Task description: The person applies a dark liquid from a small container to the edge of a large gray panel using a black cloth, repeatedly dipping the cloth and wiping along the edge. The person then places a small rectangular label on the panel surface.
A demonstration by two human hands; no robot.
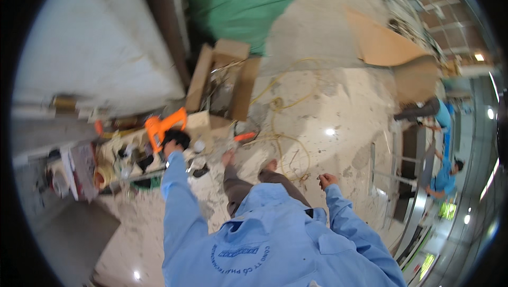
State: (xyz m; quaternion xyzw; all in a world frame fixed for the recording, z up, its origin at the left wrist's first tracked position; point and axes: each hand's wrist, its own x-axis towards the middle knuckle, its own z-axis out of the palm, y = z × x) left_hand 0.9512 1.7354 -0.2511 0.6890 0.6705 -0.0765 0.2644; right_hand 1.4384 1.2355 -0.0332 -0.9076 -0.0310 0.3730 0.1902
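Note:
Out to the left, my left hand [172, 149] is closed at a rounded black part [179, 138], right against an orange gun-shaped power tool [162, 127]. The black part hides most of those fingers, and blur hides whether it belongs to the tool. Below the tool is a cluttered low surface [116, 152] with small parts and containers. My right hand [327, 180] hangs over the floor to the right, its fingers curled in with nothing visible in them.
Ahead stands an open cardboard box [246, 88], with a full green sack [233, 12] beyond it. A yellow hose [286, 106] loops across the floor near my feet. An orange-handled item [245, 137] lies close by. Two people in blue work at the right, near a metal frame [394, 173].

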